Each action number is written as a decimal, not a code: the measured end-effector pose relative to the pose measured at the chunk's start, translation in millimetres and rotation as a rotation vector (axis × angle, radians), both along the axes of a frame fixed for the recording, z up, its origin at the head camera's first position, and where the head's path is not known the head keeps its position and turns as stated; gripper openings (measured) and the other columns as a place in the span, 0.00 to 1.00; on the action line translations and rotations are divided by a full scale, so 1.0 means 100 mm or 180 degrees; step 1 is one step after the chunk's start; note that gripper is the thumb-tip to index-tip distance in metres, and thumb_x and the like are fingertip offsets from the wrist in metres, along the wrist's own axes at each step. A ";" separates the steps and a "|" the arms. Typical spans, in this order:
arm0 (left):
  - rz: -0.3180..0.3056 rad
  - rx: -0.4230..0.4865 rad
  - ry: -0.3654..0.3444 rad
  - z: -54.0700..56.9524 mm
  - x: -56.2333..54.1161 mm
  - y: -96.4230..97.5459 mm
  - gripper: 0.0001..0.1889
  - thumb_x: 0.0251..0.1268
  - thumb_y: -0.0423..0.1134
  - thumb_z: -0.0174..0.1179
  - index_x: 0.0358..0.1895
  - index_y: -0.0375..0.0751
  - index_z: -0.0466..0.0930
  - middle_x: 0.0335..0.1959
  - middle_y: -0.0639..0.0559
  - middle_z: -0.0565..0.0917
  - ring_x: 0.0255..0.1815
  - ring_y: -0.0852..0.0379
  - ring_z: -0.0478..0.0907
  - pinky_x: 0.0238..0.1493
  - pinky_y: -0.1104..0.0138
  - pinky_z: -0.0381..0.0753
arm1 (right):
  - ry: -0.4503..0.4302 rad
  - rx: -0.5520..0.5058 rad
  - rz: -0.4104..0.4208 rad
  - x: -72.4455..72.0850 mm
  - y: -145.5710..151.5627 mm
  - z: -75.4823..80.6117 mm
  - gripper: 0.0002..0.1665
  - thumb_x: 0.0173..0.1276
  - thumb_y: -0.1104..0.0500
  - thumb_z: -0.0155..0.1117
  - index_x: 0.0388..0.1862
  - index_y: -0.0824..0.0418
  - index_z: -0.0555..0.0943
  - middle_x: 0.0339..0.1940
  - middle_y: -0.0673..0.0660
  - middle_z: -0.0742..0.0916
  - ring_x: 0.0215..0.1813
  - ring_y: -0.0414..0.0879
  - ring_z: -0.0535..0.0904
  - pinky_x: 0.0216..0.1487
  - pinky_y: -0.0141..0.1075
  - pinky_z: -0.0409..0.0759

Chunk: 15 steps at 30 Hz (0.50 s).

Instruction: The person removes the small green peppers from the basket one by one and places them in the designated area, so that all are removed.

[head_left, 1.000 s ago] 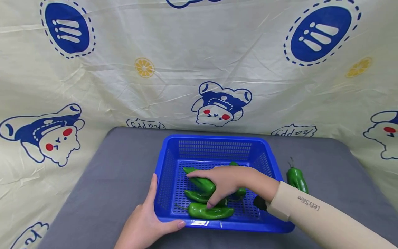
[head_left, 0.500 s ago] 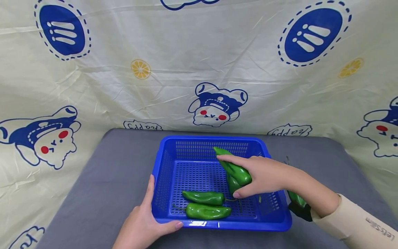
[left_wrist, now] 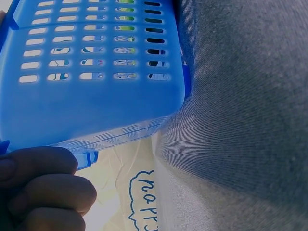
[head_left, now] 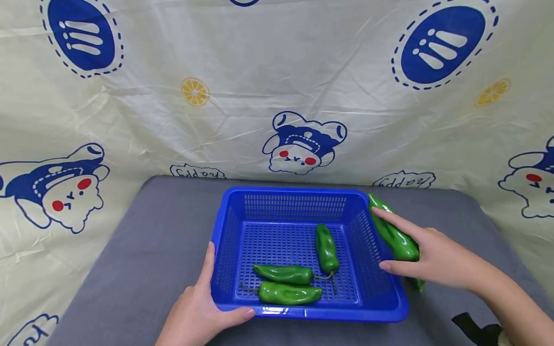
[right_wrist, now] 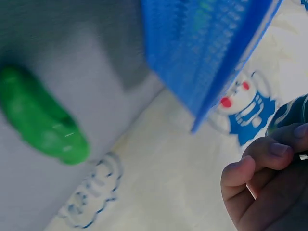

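A blue plastic basket (head_left: 294, 313) stands on the grey cloth, with three long green peppers (head_left: 291, 293) on its floor. My left hand (head_left: 196, 307) grips the basket's near left corner; in the left wrist view its curled fingers (left_wrist: 53, 192) lie at the rim. My right hand (head_left: 437, 257) holds a green pepper (head_left: 396, 238) over the basket's right rim, between thumb and fingers. Beneath that hand another green pepper (head_left: 416, 283) lies on the cloth, mostly hidden; the right wrist view shows this loose pepper (right_wrist: 43, 118), blurred.
The grey cloth-covered table (head_left: 173, 226) reaches back to a pale printed curtain (head_left: 233, 134). A black strap (head_left: 473, 329) is on the right forearm.
My right hand has lifted a pepper from the basket and carried it right, past the right wall. One pepper has shifted inside the basket. My left hand has stayed at the corner.
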<state>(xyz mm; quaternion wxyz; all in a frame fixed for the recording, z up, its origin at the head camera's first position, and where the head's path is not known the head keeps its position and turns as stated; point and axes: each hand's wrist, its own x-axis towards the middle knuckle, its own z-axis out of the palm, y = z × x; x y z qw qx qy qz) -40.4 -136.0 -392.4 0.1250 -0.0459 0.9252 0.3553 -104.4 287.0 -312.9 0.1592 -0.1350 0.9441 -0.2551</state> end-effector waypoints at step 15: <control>0.0001 0.0029 -0.0074 0.01 0.00 0.00 0.77 0.29 0.75 0.74 0.79 0.67 0.23 0.52 0.36 0.84 0.47 0.47 0.83 0.46 0.48 0.80 | 0.0084 0.0050 -0.0750 0.22 0.81 -0.61 0.56 0.68 0.44 0.67 0.82 0.34 0.39 0.44 0.65 0.80 0.32 0.42 0.75 0.25 0.37 0.74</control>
